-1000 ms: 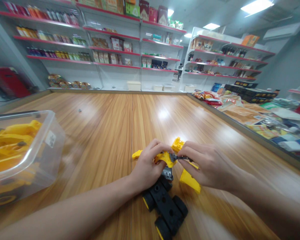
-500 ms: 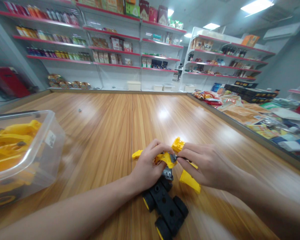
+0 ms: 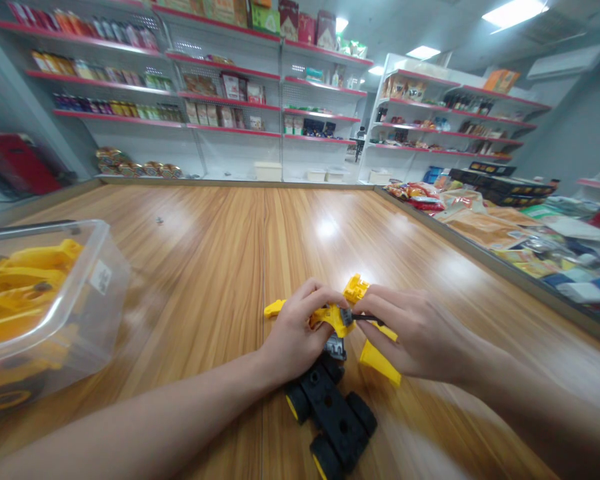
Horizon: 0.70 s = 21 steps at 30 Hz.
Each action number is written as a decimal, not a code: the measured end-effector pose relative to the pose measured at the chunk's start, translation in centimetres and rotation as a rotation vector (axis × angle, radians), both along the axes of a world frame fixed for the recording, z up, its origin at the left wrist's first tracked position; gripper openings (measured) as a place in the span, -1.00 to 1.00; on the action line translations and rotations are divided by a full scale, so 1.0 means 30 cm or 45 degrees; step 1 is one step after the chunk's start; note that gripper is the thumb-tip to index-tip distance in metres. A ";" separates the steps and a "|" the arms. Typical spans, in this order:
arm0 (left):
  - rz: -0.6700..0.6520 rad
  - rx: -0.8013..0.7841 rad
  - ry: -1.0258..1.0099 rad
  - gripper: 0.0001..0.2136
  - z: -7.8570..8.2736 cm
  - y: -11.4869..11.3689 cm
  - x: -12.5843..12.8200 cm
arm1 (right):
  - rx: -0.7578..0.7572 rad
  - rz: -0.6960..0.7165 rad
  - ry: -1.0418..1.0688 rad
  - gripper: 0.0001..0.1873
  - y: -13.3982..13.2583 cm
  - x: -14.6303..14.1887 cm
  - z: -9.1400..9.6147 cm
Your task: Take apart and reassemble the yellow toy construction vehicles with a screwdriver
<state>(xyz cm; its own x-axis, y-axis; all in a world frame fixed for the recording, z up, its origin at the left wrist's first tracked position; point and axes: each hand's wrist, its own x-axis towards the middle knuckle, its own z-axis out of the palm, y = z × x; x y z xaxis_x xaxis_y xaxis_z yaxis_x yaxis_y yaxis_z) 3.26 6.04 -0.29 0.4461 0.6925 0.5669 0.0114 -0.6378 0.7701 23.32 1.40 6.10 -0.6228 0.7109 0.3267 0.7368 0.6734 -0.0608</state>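
A toy vehicle (image 3: 334, 408) with a black chassis and black wheels with yellow hubs lies on the wooden table (image 3: 220, 253) in front of me. My left hand (image 3: 295, 337) is closed round its yellow upper part (image 3: 333, 317). My right hand (image 3: 413, 333) pinches a thin dark tool (image 3: 367, 317), its tip against that yellow part. A loose yellow piece (image 3: 379, 361) lies under my right hand, and another yellow piece (image 3: 355, 288) shows just beyond my fingers.
A clear plastic bin (image 3: 45, 300) with yellow toy parts stands at the left edge. Packaged goods (image 3: 505, 227) cover the counter on the right. Store shelves (image 3: 230, 100) with products line the back wall.
Hardly anything has moved; my right hand has shifted very slightly on the tool at the yellow part.
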 end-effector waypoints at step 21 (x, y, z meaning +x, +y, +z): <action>0.017 -0.001 -0.014 -0.56 -0.003 0.001 0.002 | 0.052 -0.017 -0.117 -0.70 0.004 0.002 -0.012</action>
<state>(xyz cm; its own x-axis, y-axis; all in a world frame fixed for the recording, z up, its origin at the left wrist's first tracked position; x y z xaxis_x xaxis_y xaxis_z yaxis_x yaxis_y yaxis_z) 3.32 6.06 -0.39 0.4308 0.6988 0.5710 0.0115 -0.6369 0.7709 23.38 1.53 5.74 -0.6422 0.7064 0.2977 0.7467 0.6642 0.0347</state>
